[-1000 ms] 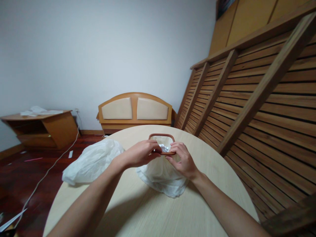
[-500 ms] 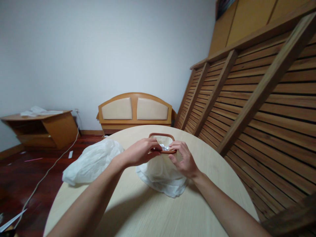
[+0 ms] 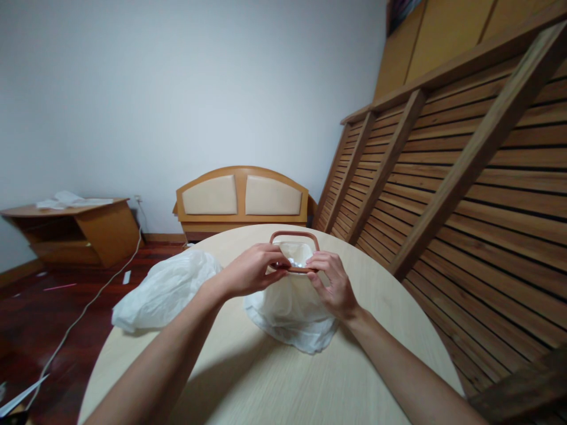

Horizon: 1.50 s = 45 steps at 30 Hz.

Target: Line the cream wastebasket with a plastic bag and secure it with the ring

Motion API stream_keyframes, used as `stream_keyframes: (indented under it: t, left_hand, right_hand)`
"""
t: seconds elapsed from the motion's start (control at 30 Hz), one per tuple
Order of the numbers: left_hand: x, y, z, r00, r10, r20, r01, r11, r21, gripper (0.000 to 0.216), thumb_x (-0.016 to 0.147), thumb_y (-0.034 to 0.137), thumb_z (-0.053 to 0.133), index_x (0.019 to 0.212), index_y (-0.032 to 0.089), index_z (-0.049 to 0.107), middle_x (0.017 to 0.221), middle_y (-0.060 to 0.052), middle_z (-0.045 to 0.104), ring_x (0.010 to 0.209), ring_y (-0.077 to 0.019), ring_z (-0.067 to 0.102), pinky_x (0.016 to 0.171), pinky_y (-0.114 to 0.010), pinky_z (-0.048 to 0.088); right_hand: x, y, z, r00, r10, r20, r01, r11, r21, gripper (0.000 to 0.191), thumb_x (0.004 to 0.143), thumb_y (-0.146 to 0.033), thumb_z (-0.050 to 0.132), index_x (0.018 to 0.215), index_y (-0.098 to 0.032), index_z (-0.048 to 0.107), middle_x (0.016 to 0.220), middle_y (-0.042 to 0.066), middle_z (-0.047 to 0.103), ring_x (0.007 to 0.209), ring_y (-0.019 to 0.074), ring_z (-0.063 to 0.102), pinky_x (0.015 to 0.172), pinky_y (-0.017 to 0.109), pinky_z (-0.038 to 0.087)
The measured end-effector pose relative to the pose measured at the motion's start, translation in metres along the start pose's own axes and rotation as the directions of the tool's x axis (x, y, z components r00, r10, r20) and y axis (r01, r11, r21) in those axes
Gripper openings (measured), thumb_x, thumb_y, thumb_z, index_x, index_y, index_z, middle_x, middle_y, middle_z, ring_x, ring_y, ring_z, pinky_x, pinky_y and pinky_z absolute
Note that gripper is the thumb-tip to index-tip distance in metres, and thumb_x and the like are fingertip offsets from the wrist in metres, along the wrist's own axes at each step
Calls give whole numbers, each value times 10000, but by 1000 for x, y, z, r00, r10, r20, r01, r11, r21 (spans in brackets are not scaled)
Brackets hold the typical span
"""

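A small bin lined with a white plastic bag stands on the round table, the bag's skirt spread about its base. A brown rounded-rectangular rim ring sits tilted at the bin's mouth, its far side raised above the opening. My left hand pinches the ring's near-left part between thumb and fingers. At the near-right corner, my right hand grips the ring with its fingers on top and thumb below. Something shiny and white shows inside the mouth, too small to name.
A crumpled white plastic bag lies on the left of the pale round table. Slatted wooden panels lean along the right. A headboard stands behind, and a low cabinet at left. A cable crosses the floor.
The ring's far side has risen and tilted toward me, leaving a gap above the bin's mouth. My hands have hardly moved and keep their grip on its near side.
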<state>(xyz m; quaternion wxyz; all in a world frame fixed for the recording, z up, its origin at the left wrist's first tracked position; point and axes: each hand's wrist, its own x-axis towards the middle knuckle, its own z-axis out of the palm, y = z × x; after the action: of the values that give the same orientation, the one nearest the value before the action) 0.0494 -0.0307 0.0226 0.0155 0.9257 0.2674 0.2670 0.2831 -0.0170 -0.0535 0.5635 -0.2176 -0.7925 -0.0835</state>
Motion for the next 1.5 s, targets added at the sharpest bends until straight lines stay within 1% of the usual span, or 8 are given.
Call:
stream_keyframes:
  t: [0.4, 0.5, 0.63, 0.7, 0.93, 1.17, 1.33, 1.5]
  left_hand:
    - [3, -1, 5, 997, 47, -57, -39, 990, 134, 131, 959, 247, 595, 1021, 200, 701, 955, -59, 700, 930, -198, 615, 889, -361, 449]
    - [3, -2, 4, 990, 68, -122, -52, 990, 128, 140, 951, 244, 604, 1047, 190, 690, 985, -73, 689, 947, -206, 597, 876, -360, 478]
    - [1, -3, 3, 974, 53, -222, -35, 996, 84, 265, 940, 259, 621, 1196, 190, 617, 1167, -111, 645, 1099, -230, 581, 959, -401, 487]
    - [0, -3, 2, 979, 16, -205, -8, 999, 36, 272, 937, 270, 627, 1199, 203, 602, 1165, -101, 648, 1090, -222, 599, 954, -390, 496]
    - [0, 1, 7, 999, -47, 0, 47, 998, -38, 154, 933, 289, 630, 1036, 180, 665, 971, -65, 701, 872, -173, 644, 781, -294, 506]
    - [-1, -3, 12, 996, -49, 71, 51, 999, -17, 119, 951, 255, 602, 923, 186, 694, 826, -6, 676, 727, -119, 596, 689, -230, 450]
    - [-2, -3, 12, 997, -50, 62, 51, 999, -18, 103, 946, 252, 614, 915, 190, 690, 831, 0, 681, 721, -113, 592, 667, -217, 427]
    - [-2, -5, 13, 998, -43, 55, 44, 999, -18, 103, 948, 254, 612, 919, 193, 689, 848, -5, 692, 727, -115, 599, 669, -220, 428]
  right_hand:
    - [1, 0, -4, 1000, -10, -20, 8, 998, -64, 109, 936, -232, 588, 1027, -260, 641, 966, 55, 696, 1031, 267, 621, 911, 492, 511]
    - [1, 3, -6, 1000, -7, -26, 5, 997, -83, 114, 943, -220, 580, 1033, -260, 638, 953, 56, 694, 1036, 270, 618, 913, 493, 508]
    - [1, 16, -12, 996, -5, -88, -8, 990, -144, 105, 950, -215, 571, 1031, -250, 627, 957, 63, 678, 1030, 271, 610, 927, 497, 499]
    - [0, 26, -17, 992, 7, -128, -31, 983, -181, 95, 954, -225, 564, 1021, -246, 627, 951, 65, 672, 1021, 273, 610, 934, 501, 493]
    - [-17, 78, -35, 978, 88, -192, -149, 931, -334, 104, 973, -260, 547, 1027, -227, 630, 977, 86, 669, 1029, 277, 595, 919, 486, 484]
    - [-40, 116, -40, 963, 250, -103, -270, 878, -395, 217, 988, -353, 491, 981, -203, 647, 985, 103, 688, 1044, 282, 582, 959, 464, 453]
    - [-55, 131, -42, 898, 439, 26, -393, 827, -402, 265, 966, -377, 464, 951, -197, 657, 997, 116, 697, 1022, 288, 579, 953, 448, 441]
    - [-67, 142, -44, 851, 517, 90, -437, 793, -425, 277, 948, -368, 451, 934, -202, 673, 996, 116, 711, 1032, 295, 578, 965, 450, 419]
